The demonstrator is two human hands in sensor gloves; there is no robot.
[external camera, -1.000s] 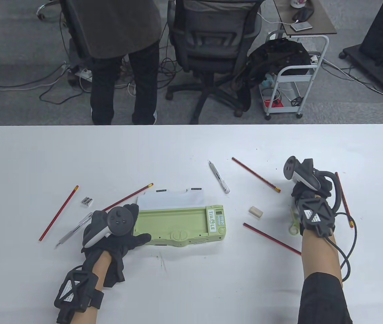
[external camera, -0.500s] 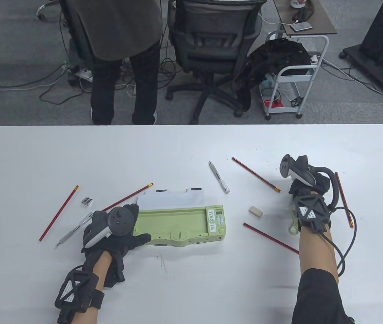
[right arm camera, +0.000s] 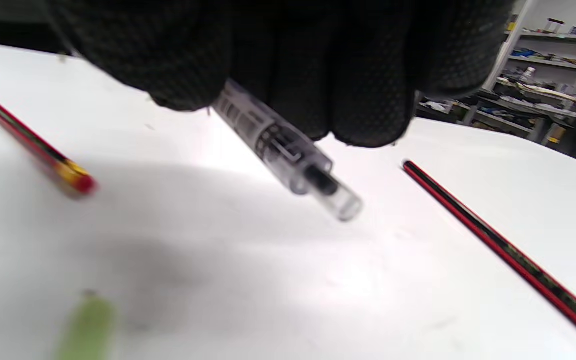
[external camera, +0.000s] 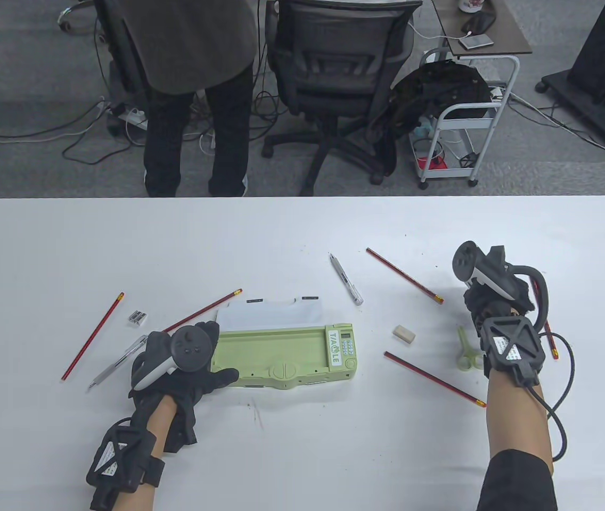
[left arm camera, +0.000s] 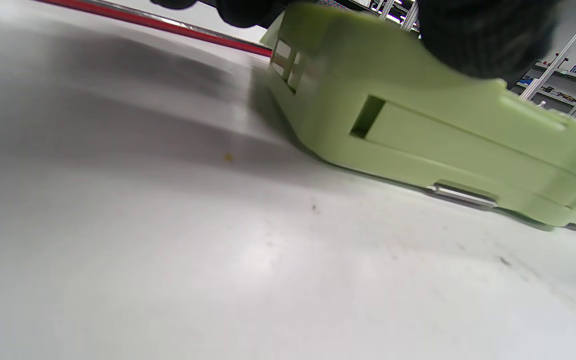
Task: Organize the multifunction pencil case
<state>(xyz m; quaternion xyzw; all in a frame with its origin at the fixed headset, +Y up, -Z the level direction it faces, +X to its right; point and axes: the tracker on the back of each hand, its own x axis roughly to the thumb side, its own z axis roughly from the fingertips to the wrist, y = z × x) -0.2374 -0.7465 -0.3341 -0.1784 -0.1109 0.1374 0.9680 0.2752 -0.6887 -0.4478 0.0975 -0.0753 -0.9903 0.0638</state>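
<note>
Judging progress, we are barely started: the pencil case lies open and empty at table centre, steadied by our left hand; at three o'clock our right hand pinches a clear pen, pencils lying scattered.

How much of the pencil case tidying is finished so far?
Barely started. The green pencil case lies open with nothing visible in its tray; the left hand steadies it. The right hand grips a clear pen. Left on the table: red pencils, another pen, eraser, green scissors, sharpener.
</note>
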